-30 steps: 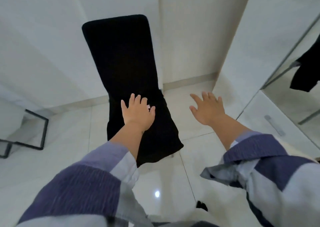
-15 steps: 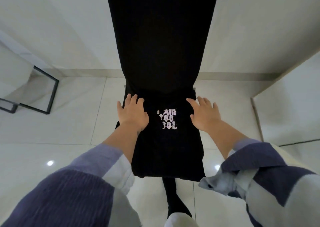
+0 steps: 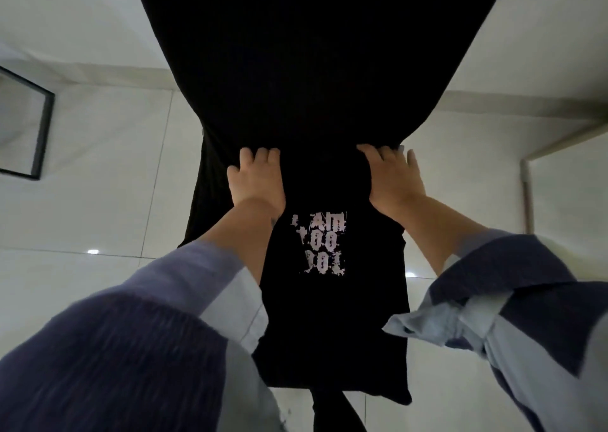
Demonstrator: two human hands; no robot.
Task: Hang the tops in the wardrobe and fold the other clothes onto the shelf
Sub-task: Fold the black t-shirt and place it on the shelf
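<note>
A black-covered chair [image 3: 316, 53] is filling the upper middle of the frame, and a black printed top [image 3: 332, 316] is lying on its seat at centre. The chair is standing on a glossy white tiled floor [image 3: 108, 201] spreading left and right.

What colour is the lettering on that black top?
Pale pinkish white lettering, patchy, on the black top; head view.

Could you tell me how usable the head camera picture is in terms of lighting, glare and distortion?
Head view: dim overall, so the black garment and the black-covered chair back merge, with only the white print legible; small glare spots sit on the glossy floor tiles; wide-angle distortion bends the baseboard and flares the chair back; the left hand and right hand are fairly sharp, the sleeves softer.
</note>
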